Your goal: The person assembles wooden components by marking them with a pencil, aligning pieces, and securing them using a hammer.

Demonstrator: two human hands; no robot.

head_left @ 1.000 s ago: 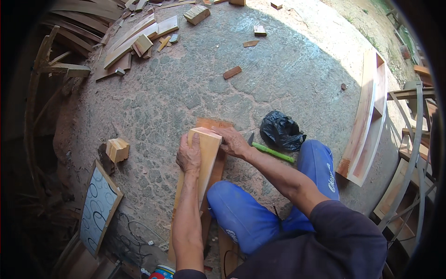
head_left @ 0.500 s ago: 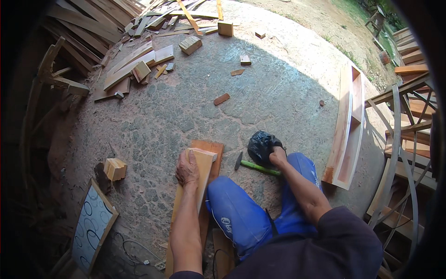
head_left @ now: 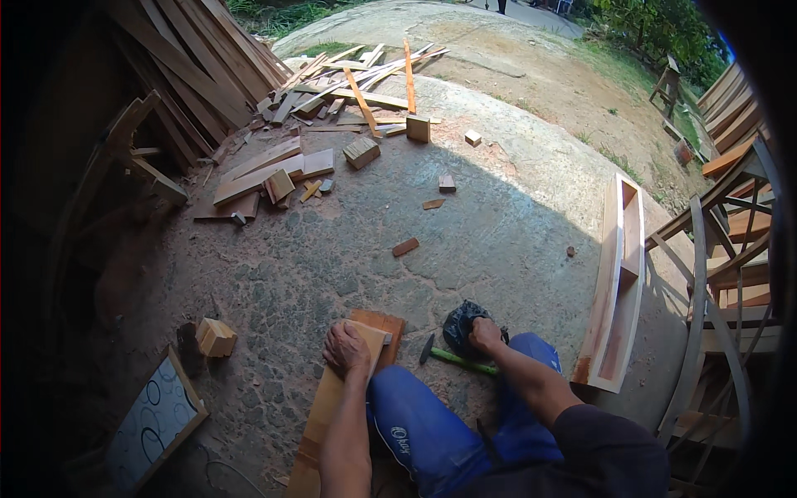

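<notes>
My left hand [head_left: 346, 349] is wrapped over the far end of a pale wooden board [head_left: 325, 419], which lies lengthwise beside my left knee. Beneath that board, a reddish-brown plank [head_left: 388, 329] sticks out on the far and right sides. At the right, the closed fingers of my right hand [head_left: 486, 337] are at the top of a black plastic bag [head_left: 458, 329]; its contents are hidden. Just nearer than the bag, a hammer [head_left: 457, 360] with a green handle lies on the ground, its dark head pointing left, touched by neither hand.
A long wooden frame with compartments [head_left: 613, 290] stands at the right. Offcuts [head_left: 274, 170] and a heap of strips [head_left: 365, 91] lie at the far left. A wood block [head_left: 216, 338] and a framed patterned panel [head_left: 158, 419] are at the near left. Curved metal bars [head_left: 701, 290] rise at the far right.
The view has tilted up, so the ground things sit lower and more of the yard shows. My right hand has moved over the bag's top. My left hand stays on the board.
</notes>
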